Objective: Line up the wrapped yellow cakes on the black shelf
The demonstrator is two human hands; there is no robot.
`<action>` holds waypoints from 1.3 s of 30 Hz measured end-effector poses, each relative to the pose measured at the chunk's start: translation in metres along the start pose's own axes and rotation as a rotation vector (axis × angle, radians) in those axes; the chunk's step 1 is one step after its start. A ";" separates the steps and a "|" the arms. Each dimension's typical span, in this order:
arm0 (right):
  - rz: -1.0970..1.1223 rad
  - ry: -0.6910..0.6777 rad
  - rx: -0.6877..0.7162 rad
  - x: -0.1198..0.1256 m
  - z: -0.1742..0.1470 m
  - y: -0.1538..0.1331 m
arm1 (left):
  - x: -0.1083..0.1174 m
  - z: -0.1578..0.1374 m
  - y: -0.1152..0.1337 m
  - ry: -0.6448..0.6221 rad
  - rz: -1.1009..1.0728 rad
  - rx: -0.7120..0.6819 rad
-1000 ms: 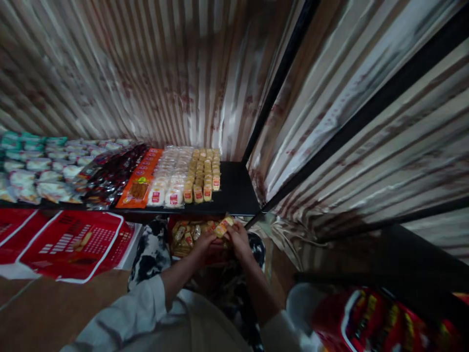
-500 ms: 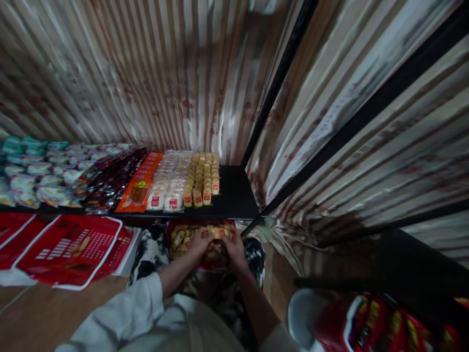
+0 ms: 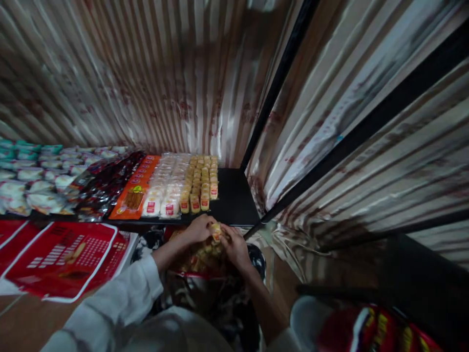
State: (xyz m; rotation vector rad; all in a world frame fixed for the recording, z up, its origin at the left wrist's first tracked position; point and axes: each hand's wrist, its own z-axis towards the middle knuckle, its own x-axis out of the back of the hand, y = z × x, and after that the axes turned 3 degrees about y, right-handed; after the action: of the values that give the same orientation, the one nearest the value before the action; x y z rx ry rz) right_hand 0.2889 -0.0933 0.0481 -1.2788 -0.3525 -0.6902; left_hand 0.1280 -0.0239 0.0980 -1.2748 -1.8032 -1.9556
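Between my two hands is a small yellow wrapped snack (image 3: 216,231), held just above a red-rimmed container (image 3: 200,275) on my lap. My left hand (image 3: 200,229) pinches it from the left, and my right hand (image 3: 234,246) grips its right side. More wrapped yellow snacks (image 3: 200,256) fill the container beneath, partly hidden by my hands. Just beyond, on the black shelf (image 3: 236,195), rows of the same yellow snacks (image 3: 200,178) stand upright, their front ones showing red labels.
Left of the yellow rows lie white wrapped snacks (image 3: 164,188), an orange packet (image 3: 134,193), dark shiny packets (image 3: 104,188) and white-and-green packages (image 3: 40,171). A red printed bag (image 3: 69,256) hangs below the shelf. Black poles (image 3: 282,78) cross the striped curtain (image 3: 164,73). Red packages (image 3: 381,330) sit at lower right.
Both hands have risen slightly toward the shelf edge with the snack, which is now turned more end-on. My left hand has moved up out of the container. The view has shifted a little.
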 end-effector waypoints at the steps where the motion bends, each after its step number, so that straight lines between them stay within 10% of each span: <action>1: 0.035 0.018 -0.020 0.000 0.005 0.002 | 0.000 0.005 0.002 0.035 -0.045 0.005; 10: 0.365 0.236 -0.275 -0.018 0.074 0.017 | -0.019 0.021 0.021 0.490 -0.292 0.006; 39: 0.278 0.163 -0.214 -0.061 0.119 0.031 | -0.062 0.052 -0.007 0.387 -0.509 0.075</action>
State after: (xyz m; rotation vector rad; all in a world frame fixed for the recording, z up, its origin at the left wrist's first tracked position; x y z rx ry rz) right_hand 0.2789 0.0404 0.0208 -1.4291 0.0350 -0.6001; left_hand 0.1848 -0.0004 0.0445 -0.3847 -2.0955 -2.1502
